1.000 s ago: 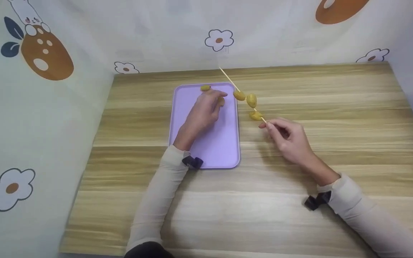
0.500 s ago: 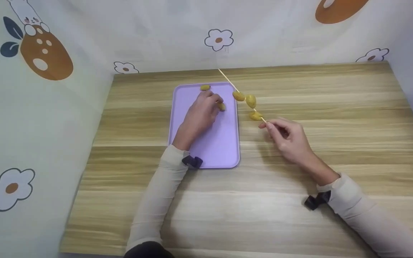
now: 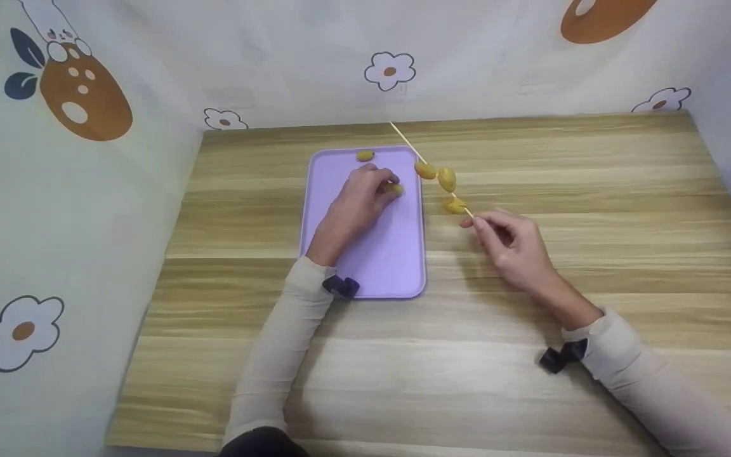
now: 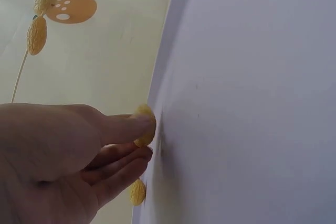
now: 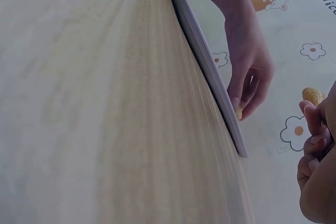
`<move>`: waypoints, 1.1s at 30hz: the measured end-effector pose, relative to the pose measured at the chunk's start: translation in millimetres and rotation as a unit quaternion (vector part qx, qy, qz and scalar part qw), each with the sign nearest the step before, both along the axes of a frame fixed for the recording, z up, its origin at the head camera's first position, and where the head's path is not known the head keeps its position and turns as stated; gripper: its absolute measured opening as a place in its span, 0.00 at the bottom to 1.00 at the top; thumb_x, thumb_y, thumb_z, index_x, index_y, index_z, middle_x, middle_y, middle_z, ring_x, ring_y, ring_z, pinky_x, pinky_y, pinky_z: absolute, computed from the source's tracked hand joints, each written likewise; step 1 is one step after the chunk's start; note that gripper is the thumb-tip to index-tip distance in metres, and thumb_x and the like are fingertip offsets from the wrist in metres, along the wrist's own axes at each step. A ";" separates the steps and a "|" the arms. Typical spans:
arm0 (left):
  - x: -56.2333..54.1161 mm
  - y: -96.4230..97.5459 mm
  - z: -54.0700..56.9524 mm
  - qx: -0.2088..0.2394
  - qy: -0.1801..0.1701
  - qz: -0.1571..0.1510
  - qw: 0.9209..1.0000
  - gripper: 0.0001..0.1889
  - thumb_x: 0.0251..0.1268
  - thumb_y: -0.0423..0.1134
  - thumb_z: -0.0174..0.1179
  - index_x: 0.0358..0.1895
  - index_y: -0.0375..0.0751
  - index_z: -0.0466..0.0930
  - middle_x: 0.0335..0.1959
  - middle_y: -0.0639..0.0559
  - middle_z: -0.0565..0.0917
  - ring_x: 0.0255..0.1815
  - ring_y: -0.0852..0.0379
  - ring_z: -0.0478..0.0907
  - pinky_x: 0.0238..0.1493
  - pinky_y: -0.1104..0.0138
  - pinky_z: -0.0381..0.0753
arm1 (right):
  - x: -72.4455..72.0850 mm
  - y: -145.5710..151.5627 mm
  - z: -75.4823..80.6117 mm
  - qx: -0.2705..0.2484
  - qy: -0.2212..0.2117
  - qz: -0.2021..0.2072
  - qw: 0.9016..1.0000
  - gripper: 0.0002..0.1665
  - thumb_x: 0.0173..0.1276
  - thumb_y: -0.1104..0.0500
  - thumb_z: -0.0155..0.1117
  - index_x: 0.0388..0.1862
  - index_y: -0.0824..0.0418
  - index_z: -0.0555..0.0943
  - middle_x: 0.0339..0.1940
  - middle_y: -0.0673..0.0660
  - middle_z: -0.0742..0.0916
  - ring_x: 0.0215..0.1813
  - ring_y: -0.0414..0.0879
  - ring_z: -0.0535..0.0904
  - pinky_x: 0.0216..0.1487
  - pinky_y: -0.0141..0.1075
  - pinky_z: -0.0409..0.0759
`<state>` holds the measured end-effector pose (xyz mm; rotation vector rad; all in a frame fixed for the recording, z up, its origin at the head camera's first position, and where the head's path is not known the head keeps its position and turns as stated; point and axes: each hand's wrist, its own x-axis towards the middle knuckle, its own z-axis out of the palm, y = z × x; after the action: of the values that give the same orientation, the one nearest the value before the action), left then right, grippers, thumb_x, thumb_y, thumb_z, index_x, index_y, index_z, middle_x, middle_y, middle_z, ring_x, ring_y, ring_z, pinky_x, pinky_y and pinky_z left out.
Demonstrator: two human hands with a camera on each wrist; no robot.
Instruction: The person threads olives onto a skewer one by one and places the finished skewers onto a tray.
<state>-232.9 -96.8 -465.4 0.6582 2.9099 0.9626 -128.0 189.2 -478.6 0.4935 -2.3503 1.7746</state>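
Centrally in the head view, a flat lilac rectangular tray with rounded corners (image 3: 391,273) lies on a wood-grain tabletop (image 3: 441,393). Over the tray's upper half, a person's left hand (image 3: 356,202) pinches a yellow oval piece with a wrinkled skin (image 3: 394,188) between thumb and finger; whether that piece touches the tray cannot be told. Right of centre, the right hand (image 3: 514,247) grips the lower end of a thin pale wooden skewer (image 3: 407,142), which slants toward the upper left and carries three similar pieces (image 3: 447,179). Another loose piece (image 3: 365,155) lies just inside the tray's top edge.

For a sound pick-up, thumb and finger should probably take the piece about its middle, firmly enough not to slip off the curved sides, yet gently in case it is soft. The right hand would do well to hold the skewer steady, its bare tip clear of the left fingers.

Counted: one tray, one skewer, two hands, and five yellow pieces, namely three on the skewer, one pinched, one loose.
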 end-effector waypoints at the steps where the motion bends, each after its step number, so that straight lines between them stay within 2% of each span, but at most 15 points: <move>1: 0.3 0.0 0.8 0.008 0.003 -0.001 1.000 0.11 0.77 0.37 0.68 0.56 0.38 0.89 0.51 0.43 0.88 0.54 0.50 0.84 0.60 0.61 0.87 | 0.0 -0.1 0.0 0.000 -0.001 -0.001 1.000 0.12 0.82 0.64 0.64 0.45 0.56 0.93 0.26 0.60 0.83 0.26 0.38 0.72 0.24 0.27 0.71; 4: 1.1 1.2 4.7 0.044 0.004 -0.002 0.999 0.10 0.79 0.36 0.67 0.56 0.38 0.88 0.53 0.44 0.90 0.55 0.51 0.86 0.60 0.63 0.88 | 0.2 -0.2 0.2 -0.001 0.001 -0.005 1.000 0.12 0.83 0.64 0.63 0.45 0.57 0.93 0.26 0.60 0.83 0.26 0.38 0.73 0.24 0.27 0.71; 8: 1.4 5.0 11.2 0.107 -0.015 0.006 0.994 0.10 0.80 0.36 0.65 0.57 0.37 0.86 0.55 0.44 0.91 0.56 0.52 0.89 0.60 0.67 0.90 | 0.5 0.1 0.2 0.001 0.007 -0.006 1.000 0.12 0.83 0.64 0.63 0.45 0.57 0.93 0.27 0.66 0.83 0.26 0.38 0.73 0.24 0.27 0.71; 10: 2.0 6.5 14.6 0.142 -0.026 0.013 0.989 0.11 0.80 0.37 0.66 0.57 0.37 0.86 0.55 0.45 0.91 0.56 0.53 0.90 0.59 0.69 0.90 | 0.5 0.1 0.0 0.002 0.009 -0.006 1.000 0.12 0.83 0.64 0.63 0.45 0.56 0.93 0.27 0.66 0.83 0.26 0.38 0.73 0.24 0.27 0.71; 12: 2.8 7.2 17.8 0.189 -0.039 0.020 0.981 0.12 0.80 0.37 0.66 0.59 0.36 0.85 0.54 0.45 0.91 0.56 0.54 0.90 0.59 0.69 0.91 | 0.4 -0.1 -0.2 0.000 0.009 -0.006 1.000 0.12 0.83 0.64 0.63 0.45 0.56 0.93 0.26 0.64 0.84 0.26 0.38 0.73 0.24 0.27 0.71; 14: 4.1 6.5 21.2 0.248 -0.056 0.025 0.967 0.14 0.80 0.35 0.65 0.62 0.37 0.83 0.54 0.43 0.91 0.54 0.53 0.91 0.58 0.68 0.91 | 0.1 -0.2 -0.4 -0.002 0.008 -0.006 1.000 0.12 0.83 0.64 0.64 0.45 0.56 0.93 0.26 0.62 0.84 0.26 0.38 0.73 0.24 0.27 0.71; 16: 5.0 4.9 24.8 0.323 -0.081 0.025 0.943 0.15 0.81 0.34 0.64 0.65 0.37 0.82 0.53 0.38 0.90 0.53 0.51 0.91 0.59 0.65 0.92 | -0.1 -0.5 -0.4 -0.005 0.006 -0.005 1.000 0.12 0.82 0.65 0.64 0.45 0.57 0.93 0.26 0.60 0.83 0.26 0.38 0.72 0.23 0.27 0.71; 18: 5.4 2.4 28.5 0.391 -0.101 0.026 0.914 0.16 0.81 0.34 0.63 0.67 0.38 0.81 0.52 0.34 0.90 0.51 0.48 0.92 0.59 0.62 0.93 | -0.2 -0.7 -0.3 -0.009 0.005 -0.002 1.000 0.11 0.82 0.65 0.64 0.45 0.58 0.93 0.25 0.60 0.83 0.26 0.38 0.72 0.23 0.28 0.71; 20: 5.7 -1.2 31.7 0.443 -0.121 0.035 0.888 0.16 0.82 0.35 0.63 0.67 0.39 0.81 0.52 0.32 0.90 0.51 0.44 0.92 0.59 0.60 0.93 | 0.0 -1.2 -0.2 -0.010 0.005 0.001 1.000 0.11 0.82 0.65 0.64 0.45 0.59 0.93 0.25 0.60 0.83 0.26 0.38 0.72 0.23 0.28 0.70; 21: 5.7 -2.9 33.2 0.458 -0.125 0.040 0.879 0.16 0.82 0.36 0.63 0.66 0.38 0.81 0.52 0.32 0.90 0.51 0.43 0.92 0.60 0.60 0.93 | 0.1 -1.3 -0.1 -0.009 0.005 0.002 1.000 0.11 0.82 0.65 0.64 0.45 0.58 0.93 0.25 0.59 0.82 0.26 0.39 0.72 0.23 0.28 0.70; 24: 5.6 -7.7 36.0 0.485 -0.135 0.056 0.862 0.16 0.82 0.38 0.62 0.65 0.36 0.81 0.50 0.34 0.91 0.53 0.39 0.91 0.60 0.59 0.93 | 0.6 -1.5 -0.3 -0.004 0.007 0.004 1.000 0.12 0.82 0.66 0.64 0.45 0.58 0.93 0.26 0.58 0.83 0.26 0.39 0.72 0.24 0.28 0.70; 28: 5.5 -12.0 38.1 0.514 -0.145 0.071 0.843 0.16 0.82 0.38 0.63 0.64 0.34 0.81 0.50 0.34 0.91 0.51 0.41 0.92 0.60 0.58 0.93 | 1.6 -1.5 -0.5 0.000 0.007 0.012 1.000 0.11 0.81 0.67 0.64 0.45 0.59 0.93 0.28 0.61 0.85 0.28 0.39 0.75 0.25 0.27 0.73; 33: 5.0 -16.4 38.8 0.534 -0.145 0.098 0.827 0.14 0.82 0.40 0.64 0.60 0.34 0.82 0.49 0.35 0.91 0.47 0.47 0.92 0.57 0.60 0.94 | 3.8 -0.9 0.3 0.002 -0.008 0.037 0.999 0.12 0.81 0.67 0.64 0.46 0.58 0.93 0.31 0.65 0.87 0.29 0.42 0.78 0.26 0.27 0.78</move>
<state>-228.0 -113.2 -426.6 0.1275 1.9661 2.4605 -124.2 188.3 -478.3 0.5765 -2.3763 1.8106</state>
